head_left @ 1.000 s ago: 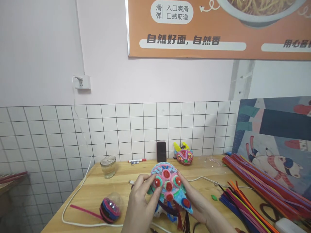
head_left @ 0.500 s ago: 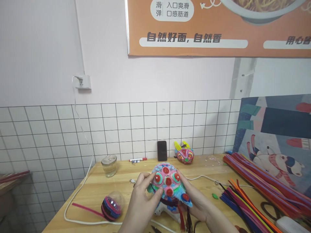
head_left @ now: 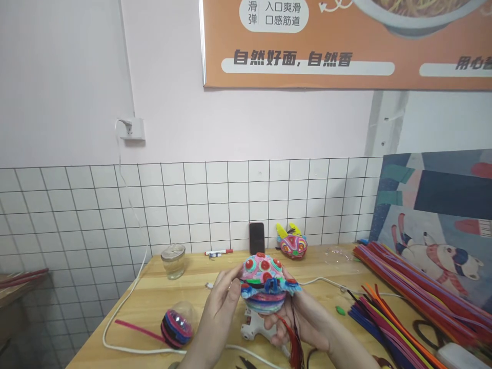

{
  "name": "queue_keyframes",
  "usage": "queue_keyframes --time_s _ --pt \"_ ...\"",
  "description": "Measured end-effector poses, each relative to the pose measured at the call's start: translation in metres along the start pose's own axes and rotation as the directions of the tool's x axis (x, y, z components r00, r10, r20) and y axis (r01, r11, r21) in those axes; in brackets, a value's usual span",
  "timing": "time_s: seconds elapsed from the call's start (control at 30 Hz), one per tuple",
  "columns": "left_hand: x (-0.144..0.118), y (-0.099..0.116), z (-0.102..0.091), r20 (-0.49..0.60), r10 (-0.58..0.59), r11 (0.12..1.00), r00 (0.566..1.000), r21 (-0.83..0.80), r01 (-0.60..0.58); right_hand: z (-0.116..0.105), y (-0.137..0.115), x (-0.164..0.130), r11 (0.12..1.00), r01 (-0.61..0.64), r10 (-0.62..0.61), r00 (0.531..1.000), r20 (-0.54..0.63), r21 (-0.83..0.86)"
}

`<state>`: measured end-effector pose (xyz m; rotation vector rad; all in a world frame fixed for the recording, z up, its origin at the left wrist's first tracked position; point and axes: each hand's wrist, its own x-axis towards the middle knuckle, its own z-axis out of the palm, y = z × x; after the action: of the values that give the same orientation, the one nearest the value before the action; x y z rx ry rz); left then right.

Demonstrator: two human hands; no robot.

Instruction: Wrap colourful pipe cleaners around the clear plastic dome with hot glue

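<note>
A round, colourful fuzzy pipe-cleaner craft (head_left: 264, 300) is held up over the table between my two hands. Red discs dot its pink top, blue fuzzy trim runs around the middle, and striped bands show below. My left hand (head_left: 218, 306) grips it from the left side, fingers behind and thumb in front. From below and the right, my right hand (head_left: 309, 320) supports it with bent fingers. Dark and red tassels (head_left: 295, 346) hang from it by my right palm. Beneath lies a white glue gun (head_left: 251, 328), partly covered by my right fingers.
On the left, a half-covered clear ball (head_left: 176, 328) sits beside a pink pipe cleaner (head_left: 136, 330) and a white cord. Behind stand a glass jar (head_left: 172, 261), a marker (head_left: 218, 252), a phone (head_left: 257, 238) and another craft (head_left: 292, 246). Pipe-cleaner bundles (head_left: 418, 292) fill the right.
The craft has been tilted, so its striped underside now shows. My left thumb has moved off its front to the side, and my right fingers have come underneath.
</note>
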<state>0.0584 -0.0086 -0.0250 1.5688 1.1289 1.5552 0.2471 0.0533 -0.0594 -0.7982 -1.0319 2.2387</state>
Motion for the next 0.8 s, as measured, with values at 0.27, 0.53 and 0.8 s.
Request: queue_keyframes --time_s 0.27,0.53,0.8 --pt "0.000 -0.001 -0.001 0.054 -0.018 0.999 0.998 0.042 0.016 -0.003 0.001 0.001 1.000 -0.001 0.001 0.999 0.041 0.010" --pt "0.003 0.003 -0.002 0.060 0.033 0.998 0.998 0.058 -0.036 -0.002 0.002 0.001 1.000 -0.012 0.011 0.999 0.041 0.009" --pt "0.008 -0.007 -0.006 -0.010 0.001 0.984 1.000 0.180 0.001 0.010 0.004 -0.004 0.993 -0.077 0.075 0.997 -0.021 -0.086"
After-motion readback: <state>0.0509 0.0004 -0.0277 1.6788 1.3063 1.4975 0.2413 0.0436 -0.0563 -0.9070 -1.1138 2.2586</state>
